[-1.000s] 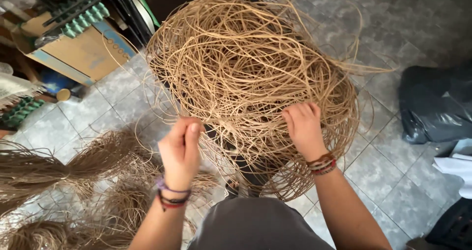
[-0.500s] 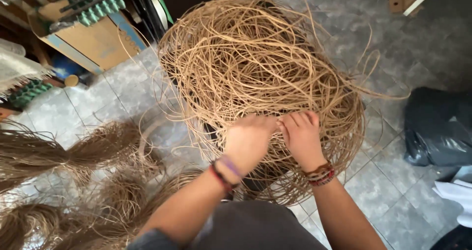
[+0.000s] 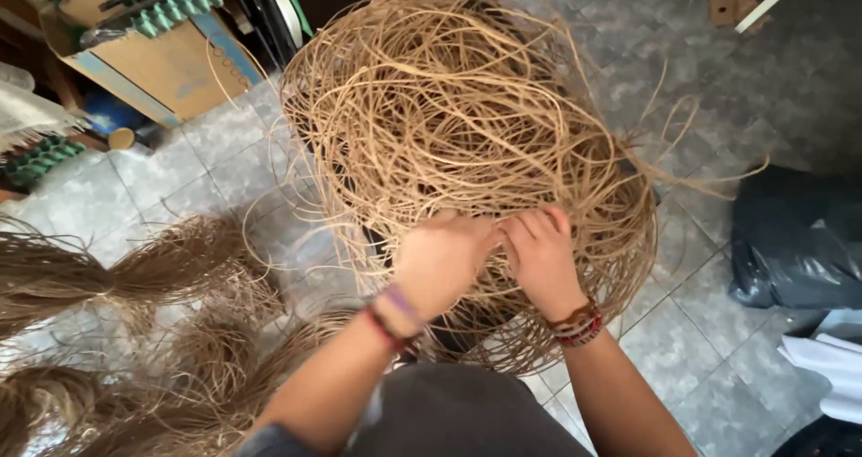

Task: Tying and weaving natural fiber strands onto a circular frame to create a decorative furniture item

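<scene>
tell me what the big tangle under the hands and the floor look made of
Tangle: likely rattan or cane, being thin, tan, matte strands that hold springy loops. Floor: seemingly stone or ceramic tiles, mottled grey squares with pale grout lines and a dull sheen.

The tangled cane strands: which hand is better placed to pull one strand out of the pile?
Probably the right hand: its fingers curl into the tangled cane strands at the near edge. The left hand lies knuckles-up over the same spot, so it seems better placed to hold the pile down. Neither grip shows clearly.
</scene>
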